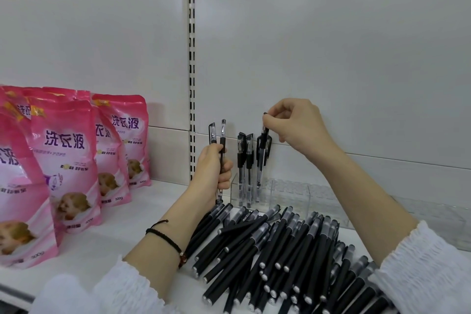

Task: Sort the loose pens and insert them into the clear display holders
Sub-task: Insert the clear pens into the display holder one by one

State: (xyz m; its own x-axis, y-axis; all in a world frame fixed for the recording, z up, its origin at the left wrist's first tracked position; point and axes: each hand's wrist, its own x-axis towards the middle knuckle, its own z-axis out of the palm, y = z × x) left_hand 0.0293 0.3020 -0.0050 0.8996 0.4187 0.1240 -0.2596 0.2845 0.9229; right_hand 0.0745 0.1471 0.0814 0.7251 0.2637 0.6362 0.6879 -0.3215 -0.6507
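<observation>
1. The left hand (212, 169) grips two pens (222, 136) upright
2. The right hand (295, 122) pinches one pen's top (265, 132) in the clear holder (290, 194)
3. Loose black pens (280, 250) lie piled below both hands

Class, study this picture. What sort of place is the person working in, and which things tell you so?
Probably a shop, at a display shelf. Clues: the slotted upright on the white back panel, identical pink pouches lined up facing out, and clear holders with pens standing in one.
</observation>
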